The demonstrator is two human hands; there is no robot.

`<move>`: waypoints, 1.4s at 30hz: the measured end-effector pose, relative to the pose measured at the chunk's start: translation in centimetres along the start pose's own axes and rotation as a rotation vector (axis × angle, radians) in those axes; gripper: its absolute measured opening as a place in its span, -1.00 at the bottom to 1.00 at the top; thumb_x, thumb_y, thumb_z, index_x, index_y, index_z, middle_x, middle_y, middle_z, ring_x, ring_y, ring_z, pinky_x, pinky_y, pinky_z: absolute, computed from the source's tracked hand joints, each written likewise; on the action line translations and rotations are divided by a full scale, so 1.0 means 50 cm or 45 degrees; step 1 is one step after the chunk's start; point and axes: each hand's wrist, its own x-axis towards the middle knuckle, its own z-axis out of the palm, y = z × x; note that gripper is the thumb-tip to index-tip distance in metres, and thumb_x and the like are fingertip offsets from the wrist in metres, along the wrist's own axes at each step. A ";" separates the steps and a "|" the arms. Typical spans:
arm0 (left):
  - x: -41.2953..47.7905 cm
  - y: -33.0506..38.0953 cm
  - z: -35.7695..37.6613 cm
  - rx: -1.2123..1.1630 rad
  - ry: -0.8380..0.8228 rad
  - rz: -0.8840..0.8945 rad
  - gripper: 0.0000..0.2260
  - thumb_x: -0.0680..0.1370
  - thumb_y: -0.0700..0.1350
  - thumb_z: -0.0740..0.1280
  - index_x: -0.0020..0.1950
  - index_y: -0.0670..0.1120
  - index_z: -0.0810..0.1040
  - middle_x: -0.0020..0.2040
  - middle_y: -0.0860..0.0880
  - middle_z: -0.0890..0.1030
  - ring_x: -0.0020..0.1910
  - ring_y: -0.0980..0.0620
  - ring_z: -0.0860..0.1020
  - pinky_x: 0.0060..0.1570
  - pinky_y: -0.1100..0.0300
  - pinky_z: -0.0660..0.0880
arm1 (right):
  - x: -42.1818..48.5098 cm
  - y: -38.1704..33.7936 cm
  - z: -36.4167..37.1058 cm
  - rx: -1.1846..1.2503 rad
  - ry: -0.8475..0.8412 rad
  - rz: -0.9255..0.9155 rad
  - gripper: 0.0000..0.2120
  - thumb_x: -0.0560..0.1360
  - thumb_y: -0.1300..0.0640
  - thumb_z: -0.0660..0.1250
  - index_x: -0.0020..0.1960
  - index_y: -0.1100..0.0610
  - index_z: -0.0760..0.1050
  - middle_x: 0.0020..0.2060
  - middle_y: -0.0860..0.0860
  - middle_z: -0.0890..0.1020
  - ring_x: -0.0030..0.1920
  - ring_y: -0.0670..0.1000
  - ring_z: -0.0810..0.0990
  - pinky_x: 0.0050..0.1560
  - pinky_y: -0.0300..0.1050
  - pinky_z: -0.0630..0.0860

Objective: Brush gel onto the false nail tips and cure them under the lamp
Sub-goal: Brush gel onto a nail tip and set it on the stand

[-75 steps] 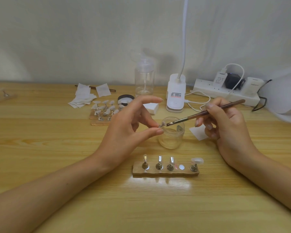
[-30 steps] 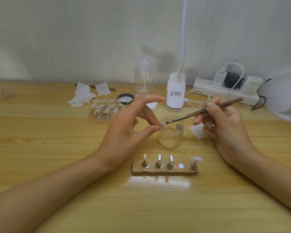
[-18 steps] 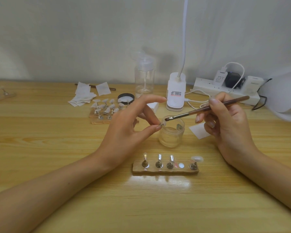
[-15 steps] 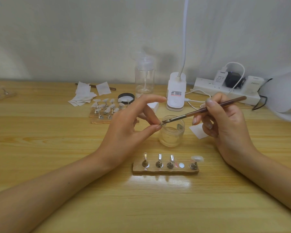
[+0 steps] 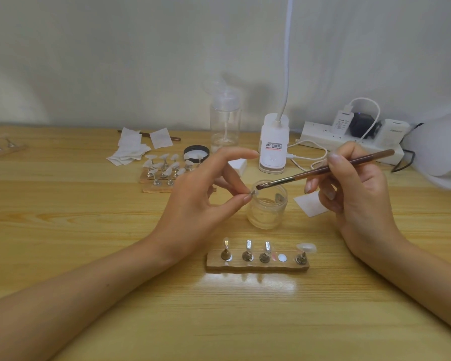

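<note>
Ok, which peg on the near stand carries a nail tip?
The rightmost peg, topped by a broad nail tip; the three pegs left of it show only slim metal tops.

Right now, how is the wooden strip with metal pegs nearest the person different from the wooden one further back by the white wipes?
The near wooden strip carries only one pale nail tip, on its right-end peg; the far wooden stand is crowded with pale tips. The near strip has a single row with one bare silver disc; the far stand holds more than one row. Both are wooden bases with metal pegs.
</note>
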 end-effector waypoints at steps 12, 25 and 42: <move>0.002 0.001 0.000 0.016 0.006 0.003 -0.58 0.52 -0.24 0.49 0.33 0.02 0.52 -0.18 0.11 0.65 -0.11 0.15 0.62 -0.20 0.33 0.39 | -0.001 0.005 0.003 -0.066 -0.058 -0.020 -0.79 0.54 0.00 0.29 -0.18 0.08 0.35 -0.42 0.05 0.61 -0.46 -0.07 0.34 -0.52 -0.31 0.24; 0.001 -0.001 0.000 -0.005 0.002 0.004 -0.57 0.52 -0.23 0.49 0.34 0.04 0.52 -0.17 0.14 0.65 -0.09 0.17 0.64 -0.17 0.45 0.36 | -0.004 0.000 0.004 -0.052 -0.055 -0.038 -0.80 0.59 0.04 0.26 -0.18 0.09 0.37 -0.42 0.04 0.62 -0.47 -0.06 0.31 -0.52 -0.28 0.21; 0.001 -0.002 0.000 0.004 -0.002 0.011 -0.58 0.52 -0.23 0.49 0.33 0.04 0.52 -0.17 0.13 0.66 -0.08 0.16 0.63 -0.18 0.42 0.36 | -0.005 0.000 0.005 -0.064 -0.048 -0.031 -0.79 0.60 0.06 0.26 -0.20 0.06 0.35 -0.41 0.06 0.62 -0.47 -0.06 0.30 -0.52 -0.29 0.22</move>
